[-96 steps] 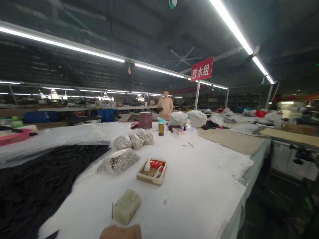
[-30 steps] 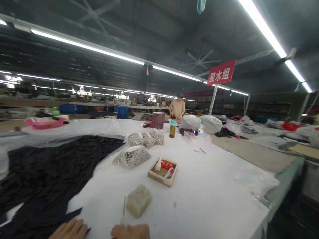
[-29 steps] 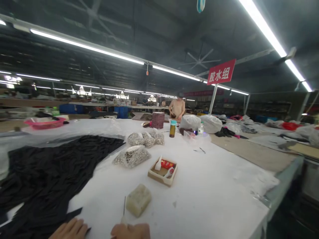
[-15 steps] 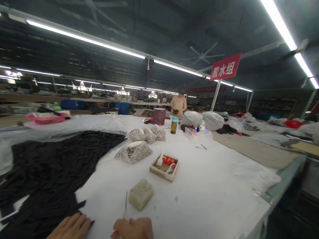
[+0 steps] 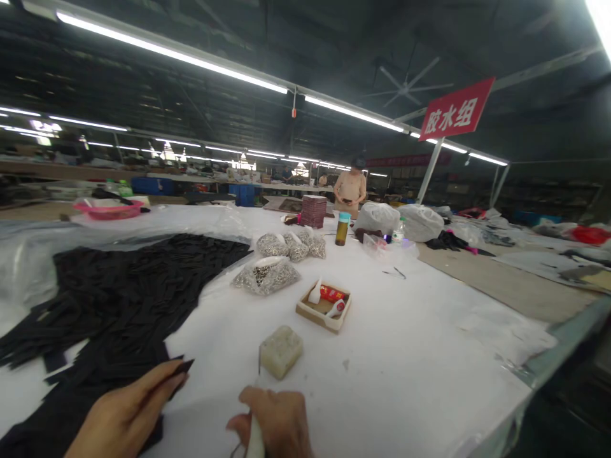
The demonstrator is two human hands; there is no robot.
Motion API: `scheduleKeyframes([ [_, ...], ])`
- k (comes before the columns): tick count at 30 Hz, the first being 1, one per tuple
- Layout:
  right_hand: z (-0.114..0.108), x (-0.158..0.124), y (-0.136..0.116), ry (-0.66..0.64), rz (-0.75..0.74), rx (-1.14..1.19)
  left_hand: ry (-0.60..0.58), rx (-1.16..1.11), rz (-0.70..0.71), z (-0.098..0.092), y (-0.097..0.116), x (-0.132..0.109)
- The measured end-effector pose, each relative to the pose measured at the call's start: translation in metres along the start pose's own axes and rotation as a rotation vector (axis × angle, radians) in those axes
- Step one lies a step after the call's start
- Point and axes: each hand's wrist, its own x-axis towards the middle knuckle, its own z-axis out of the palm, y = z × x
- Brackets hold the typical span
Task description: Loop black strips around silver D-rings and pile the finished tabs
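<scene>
Pinched in my left hand (image 5: 131, 407) is a black strip (image 5: 184, 367), raised over the edge of a wide pile of black strips (image 5: 128, 292). My right hand (image 5: 279, 416) is closed around the pale handle of an awl-like tool (image 5: 255, 436), whose thin metal shaft points away from me. Just beyond that shaft lies a pale greenish, wax-like block (image 5: 281, 352) on the white table surface (image 5: 405, 369). Farther off is a shallow box (image 5: 317, 318) holding a red tube (image 5: 333, 293) and white plastic pieces.
Clear bags of small metal parts (image 5: 267, 275) lie behind the block. Past them stand a bottle with a blue lid (image 5: 342, 230) and a dark red stack (image 5: 314, 212). A pink basket (image 5: 109, 210) sits far left. A person (image 5: 351, 187) stands across the table.
My left hand has risen from the pile with a black strip in its fingers. My right hand still grips the tool. The view has shifted, so things sit higher and farther right.
</scene>
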Motion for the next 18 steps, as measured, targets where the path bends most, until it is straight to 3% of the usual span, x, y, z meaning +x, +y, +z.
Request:
scheduleKeyframes([
  [3, -0.021, 0.004, -0.002, -0.143, 0.094, 0.195, -0.227, -0.271, -0.272, 0.004, 0.042, -0.017],
  [6, -0.033, 0.002, 0.000, -0.248, 0.289, 0.311, -0.400, -0.604, -0.469, 0.019, 0.065, -0.026],
  [10, -0.037, 0.000, 0.002, -0.327, 0.353, 0.367, -0.470, -0.826, -0.608, 0.034, 0.065, -0.033],
  [18, -0.036, 0.001, -0.002, -0.349, 0.313, 0.274, -0.471, -0.943, -0.614, 0.042, 0.054, -0.039],
])
